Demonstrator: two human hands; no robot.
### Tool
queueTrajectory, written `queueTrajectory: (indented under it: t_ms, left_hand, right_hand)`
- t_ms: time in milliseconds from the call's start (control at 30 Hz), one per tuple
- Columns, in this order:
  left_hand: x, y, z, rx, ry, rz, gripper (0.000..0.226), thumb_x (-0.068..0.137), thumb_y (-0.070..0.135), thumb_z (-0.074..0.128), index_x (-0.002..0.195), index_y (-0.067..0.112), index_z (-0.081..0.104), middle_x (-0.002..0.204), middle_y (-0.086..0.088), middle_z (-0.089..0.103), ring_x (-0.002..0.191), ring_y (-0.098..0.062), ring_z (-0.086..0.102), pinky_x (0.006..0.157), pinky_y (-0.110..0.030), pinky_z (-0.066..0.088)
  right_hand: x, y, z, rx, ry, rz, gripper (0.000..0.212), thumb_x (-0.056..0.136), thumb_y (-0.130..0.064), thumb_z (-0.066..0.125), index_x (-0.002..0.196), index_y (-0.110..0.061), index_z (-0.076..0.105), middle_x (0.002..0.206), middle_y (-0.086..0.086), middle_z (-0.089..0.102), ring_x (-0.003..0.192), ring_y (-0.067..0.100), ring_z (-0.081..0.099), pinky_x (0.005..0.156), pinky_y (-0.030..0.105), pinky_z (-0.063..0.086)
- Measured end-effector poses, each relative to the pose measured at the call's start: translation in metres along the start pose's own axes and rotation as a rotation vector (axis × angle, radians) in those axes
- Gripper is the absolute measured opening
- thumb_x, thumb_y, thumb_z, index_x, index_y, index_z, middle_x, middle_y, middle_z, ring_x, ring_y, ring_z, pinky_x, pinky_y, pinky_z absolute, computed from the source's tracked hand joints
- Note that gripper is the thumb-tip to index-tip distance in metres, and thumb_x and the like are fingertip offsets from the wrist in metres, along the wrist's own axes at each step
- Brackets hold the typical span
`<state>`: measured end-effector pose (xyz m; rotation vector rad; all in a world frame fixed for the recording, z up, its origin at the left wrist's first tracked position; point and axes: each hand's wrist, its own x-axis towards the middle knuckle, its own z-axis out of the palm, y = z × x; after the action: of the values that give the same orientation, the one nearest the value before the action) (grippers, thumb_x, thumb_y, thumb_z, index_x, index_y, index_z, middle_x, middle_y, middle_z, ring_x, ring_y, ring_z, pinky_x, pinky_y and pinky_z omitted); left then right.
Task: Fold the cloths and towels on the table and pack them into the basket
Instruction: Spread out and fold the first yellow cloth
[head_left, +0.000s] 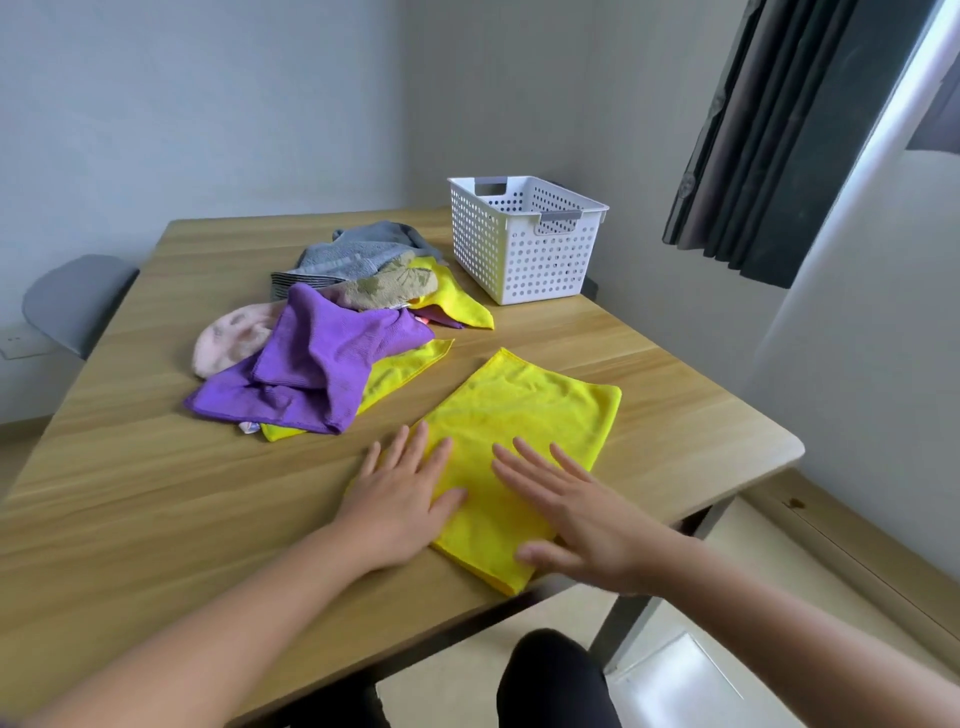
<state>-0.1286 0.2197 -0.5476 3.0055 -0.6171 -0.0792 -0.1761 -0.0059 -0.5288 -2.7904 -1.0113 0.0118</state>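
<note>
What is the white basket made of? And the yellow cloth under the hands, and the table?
The white basket looks like hard plastic: smooth, moulded walls full of round holes, with grey handle grips. The yellow cloth looks like soft microfibre: a fine fuzzy surface with stitched edges, lying limp and flat. The table shows light wood grain, but its even, smooth top could be a laminate rather than solid wood.

I see a light wooden worktop in a corner of pale grey walls. A grey padded chair back sits at its far left side, with a white wall socket below. Dark pleated curtains hang on the right.
</note>
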Motion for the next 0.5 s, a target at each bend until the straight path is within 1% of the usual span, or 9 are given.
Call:
queueTrajectory:
  t_ms: [67, 100, 133, 167, 200, 267, 367, 433, 500]
  left_hand:
    - [-0.008, 0.004, 0.003, 0.002, 0.016, -0.024, 0.105, 0.056, 0.070, -0.019, 0.150, 0.027, -0.004, 0.158, -0.004, -0.011, 0.145, -0.020, -0.009, 0.116, -0.041, -0.002]
    - [-0.012, 0.005, 0.004, -0.003, 0.025, -0.032, 0.107, 0.055, 0.074, -0.021, 0.150, 0.027, -0.006, 0.158, -0.004, -0.010, 0.146, -0.021, -0.009, 0.116, -0.041, -0.001]
    - [-0.015, 0.005, 0.005, -0.016, 0.029, -0.033, 0.113, 0.051, 0.080, -0.024, 0.150, 0.027, -0.008, 0.158, -0.005, -0.009, 0.146, -0.021, -0.008, 0.116, -0.041, -0.001]
    - [-0.018, 0.004, 0.005, -0.027, 0.020, -0.021, 0.120, 0.045, 0.084, -0.030, 0.149, 0.028, -0.010, 0.158, -0.005, -0.009, 0.146, -0.021, -0.008, 0.116, -0.042, -0.001]
    - [-0.022, 0.003, 0.003, -0.035, 0.011, -0.002, 0.123, 0.041, 0.084, -0.034, 0.148, 0.028, -0.013, 0.158, -0.006, -0.010, 0.145, -0.021, -0.010, 0.116, -0.041, -0.001]
    - [-0.030, -0.003, -0.002, -0.041, -0.045, 0.065, 0.123, 0.039, 0.087, -0.032, 0.147, 0.031, -0.016, 0.157, -0.007, -0.015, 0.144, -0.021, -0.015, 0.116, -0.040, -0.004]
    - [-0.046, -0.014, -0.011, -0.034, -0.132, 0.201, 0.114, 0.043, 0.094, -0.019, 0.144, 0.040, -0.016, 0.153, -0.002, -0.024, 0.142, -0.017, -0.023, 0.115, -0.033, -0.009]
    - [-0.054, -0.023, -0.012, -0.065, -0.130, 0.278, 0.102, 0.052, 0.096, -0.004, 0.139, 0.045, -0.015, 0.150, 0.008, -0.021, 0.140, -0.009, -0.022, 0.114, -0.027, -0.009]
    - [-0.060, -0.029, -0.011, -0.184, -0.030, 0.314, 0.082, 0.070, 0.086, 0.027, 0.139, 0.048, 0.004, 0.151, 0.016, -0.001, 0.141, 0.000, -0.007, 0.116, -0.022, 0.000]
  right_hand:
    - [-0.011, -0.012, 0.014, -0.141, 0.013, -0.105, 0.094, 0.082, -0.073, 0.036, 0.152, -0.020, 0.002, 0.159, -0.005, 0.001, 0.146, 0.011, -0.008, 0.118, 0.035, -0.009]
    - [-0.015, -0.015, 0.024, -0.238, 0.040, -0.137, 0.092, 0.082, -0.068, 0.041, 0.152, -0.019, 0.006, 0.159, -0.003, 0.008, 0.146, 0.014, 0.000, 0.120, 0.038, 0.001]
    - [-0.017, -0.018, 0.032, -0.284, 0.067, -0.140, 0.086, 0.083, -0.062, 0.042, 0.151, -0.018, 0.012, 0.158, -0.001, 0.017, 0.145, 0.017, 0.010, 0.118, 0.042, 0.016]
    - [-0.019, -0.020, 0.036, -0.279, 0.094, -0.124, 0.079, 0.084, -0.056, 0.042, 0.150, -0.018, 0.019, 0.155, 0.000, 0.026, 0.143, 0.017, 0.018, 0.113, 0.046, 0.029]
    - [-0.020, -0.020, 0.038, -0.245, 0.119, -0.111, 0.072, 0.086, -0.050, 0.042, 0.148, -0.019, 0.024, 0.153, 0.000, 0.030, 0.141, 0.016, 0.023, 0.109, 0.048, 0.034]
    - [-0.024, -0.020, 0.037, -0.135, 0.157, -0.114, 0.060, 0.092, -0.042, 0.041, 0.147, -0.024, 0.027, 0.153, -0.004, 0.030, 0.142, 0.014, 0.022, 0.113, 0.047, 0.026]
    - [-0.034, -0.026, 0.029, 0.118, 0.142, -0.082, 0.046, 0.099, -0.041, 0.030, 0.145, -0.032, 0.031, 0.153, -0.012, 0.027, 0.143, 0.003, 0.015, 0.119, 0.036, 0.008]
    - [-0.040, -0.028, 0.024, 0.359, 0.123, 0.011, 0.042, 0.100, -0.040, 0.029, 0.141, -0.041, 0.034, 0.150, -0.011, 0.036, 0.142, 0.001, 0.019, 0.120, 0.032, 0.009]
    - [-0.044, -0.028, 0.016, 0.622, 0.123, 0.137, 0.040, 0.097, -0.050, 0.030, 0.136, -0.050, 0.039, 0.140, -0.003, 0.051, 0.138, 0.015, 0.035, 0.117, 0.036, 0.023]
